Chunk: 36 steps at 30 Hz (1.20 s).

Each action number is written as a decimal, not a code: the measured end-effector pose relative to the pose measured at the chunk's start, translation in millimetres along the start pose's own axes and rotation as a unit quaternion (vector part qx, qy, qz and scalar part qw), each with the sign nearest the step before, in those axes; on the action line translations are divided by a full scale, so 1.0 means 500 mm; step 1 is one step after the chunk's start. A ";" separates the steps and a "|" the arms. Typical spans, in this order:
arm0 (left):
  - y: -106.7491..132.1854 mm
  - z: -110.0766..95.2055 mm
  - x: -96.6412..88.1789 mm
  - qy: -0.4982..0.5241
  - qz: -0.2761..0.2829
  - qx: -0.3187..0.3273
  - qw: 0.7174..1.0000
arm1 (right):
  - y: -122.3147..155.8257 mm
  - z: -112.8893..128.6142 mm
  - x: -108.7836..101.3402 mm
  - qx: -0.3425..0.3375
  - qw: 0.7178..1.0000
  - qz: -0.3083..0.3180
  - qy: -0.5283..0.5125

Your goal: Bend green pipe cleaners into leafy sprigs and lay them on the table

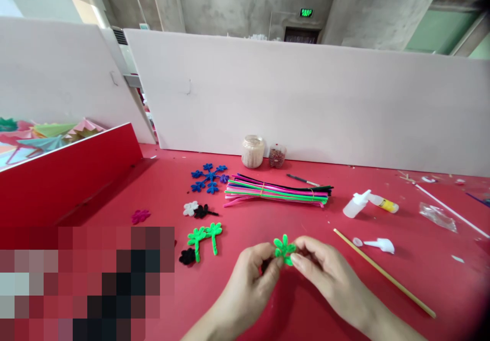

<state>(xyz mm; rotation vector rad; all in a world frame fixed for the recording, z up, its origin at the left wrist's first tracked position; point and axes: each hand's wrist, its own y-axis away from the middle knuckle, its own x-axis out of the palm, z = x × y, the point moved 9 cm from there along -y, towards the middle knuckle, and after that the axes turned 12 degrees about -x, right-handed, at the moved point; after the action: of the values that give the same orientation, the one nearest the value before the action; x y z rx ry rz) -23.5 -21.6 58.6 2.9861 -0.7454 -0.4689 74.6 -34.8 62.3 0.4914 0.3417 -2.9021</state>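
A small green pipe-cleaner flower [284, 249] is pinched between both my hands above the red table [268, 305]. My left hand [250, 274] grips its left side with closed fingers. Closed on its right side is my right hand [325, 269]. Two finished green pipe-cleaner flowers with stems [204, 236] lie just left of my hands, beside a black flower [187, 256]. A bundle of coloured pipe cleaners [277, 191] lies further back in the middle.
Blue flowers [209, 176], a white flower [190, 208] and a pink one [140, 216] lie on the left. Two small jars [253, 151] stand by the white board. Glue bottles [357, 204], a cap [381, 244] and a wooden stick [383, 273] lie at right. A red panel [69, 177] rises at left.
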 end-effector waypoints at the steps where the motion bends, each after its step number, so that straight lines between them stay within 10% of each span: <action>1: -0.003 0.007 0.000 0.045 0.012 -0.019 0.999 | 0.002 0.017 -0.016 -0.047 0.996 -0.026 0.070; 6: -0.008 0.025 0.010 0.173 0.069 -0.076 0.979 | 0.026 0.081 -0.017 -0.259 0.914 -0.037 0.311; 12: -0.005 0.020 0.024 0.186 0.100 -0.068 0.975 | 0.028 0.103 0.016 -0.338 0.841 0.018 0.422; 18: -0.001 0.017 0.023 0.145 0.078 -0.053 0.985 | 0.027 0.098 0.028 -0.344 0.842 0.035 0.415; 26: 0.014 -0.027 0.000 -0.021 -0.015 0.041 0.999 | 0.017 0.017 0.017 -0.095 0.992 -0.059 0.062; 32: 0.024 -0.046 -0.001 -0.105 -0.051 0.113 0.987 | 0.026 -0.065 0.069 0.179 0.934 -0.049 -0.305; 36: 0.002 -0.009 -0.017 0.058 -0.048 0.010 0.997 | -0.004 -0.056 0.053 0.157 0.954 -0.052 -0.249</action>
<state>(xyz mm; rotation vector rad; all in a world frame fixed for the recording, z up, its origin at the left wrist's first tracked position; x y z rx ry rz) -29.9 -18.7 65.2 3.0459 -0.6034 -0.2894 58.2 -29.3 28.1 -0.2361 -0.1745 -3.0542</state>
